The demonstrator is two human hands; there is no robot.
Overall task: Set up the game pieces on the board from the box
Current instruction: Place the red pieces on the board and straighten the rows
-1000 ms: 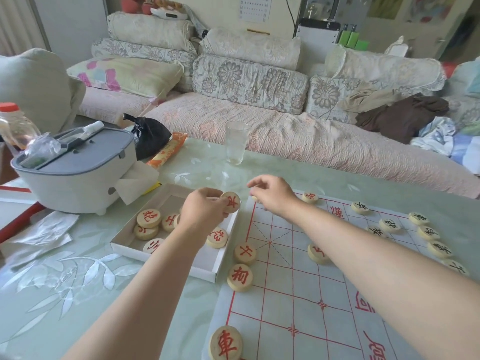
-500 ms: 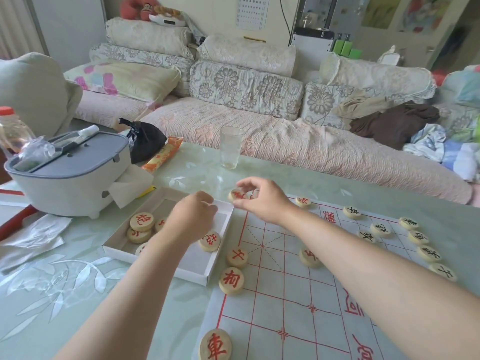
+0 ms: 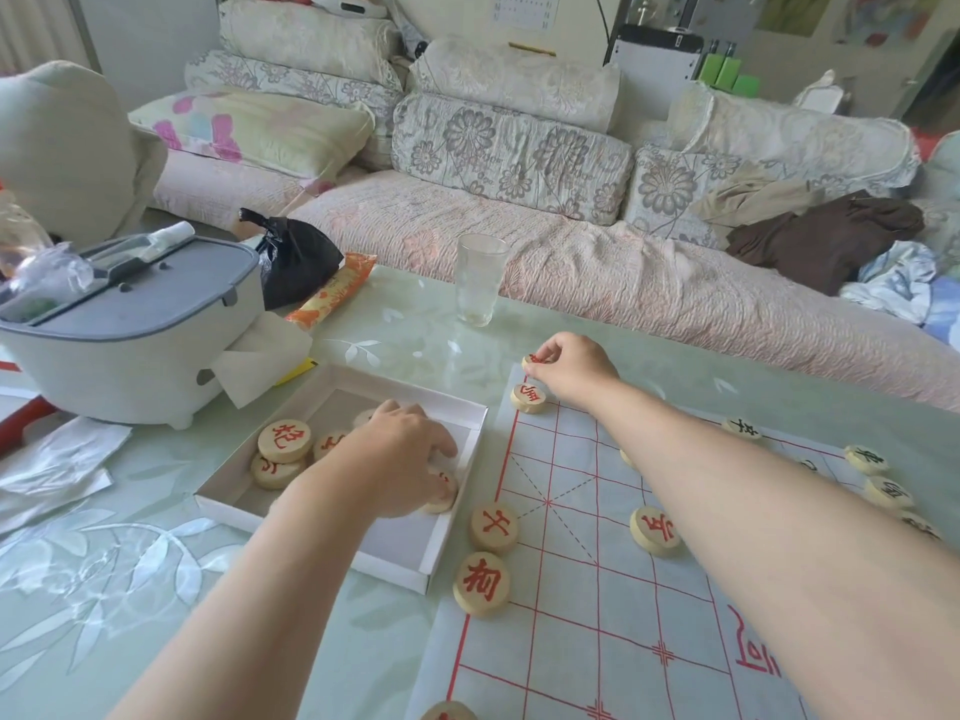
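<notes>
A paper board (image 3: 613,579) with red grid lines lies on the table. Round wooden pieces with red characters (image 3: 481,583) line its left edge, and black-lettered pieces (image 3: 865,458) line the far right. My right hand (image 3: 569,368) pinches a red piece (image 3: 534,359) at the board's far left corner, just beyond another red piece (image 3: 529,398). My left hand (image 3: 402,457) is down inside the white box (image 3: 444,556), fingers curled over a red piece (image 3: 441,493). Three more red pieces (image 3: 284,441) lie at the box's far left.
A grey-lidded white appliance (image 3: 124,340) stands left of the box, with tissue (image 3: 262,358) beside it. A drinking glass (image 3: 478,285), an orange packet (image 3: 332,296) and a black bag (image 3: 298,262) sit near the table's far edge. A cushioned sofa (image 3: 519,241) lies behind.
The red piece went from my left hand to my right hand. My right hand carried it to the board's far corner; my left hand dropped back into the box onto another piece.
</notes>
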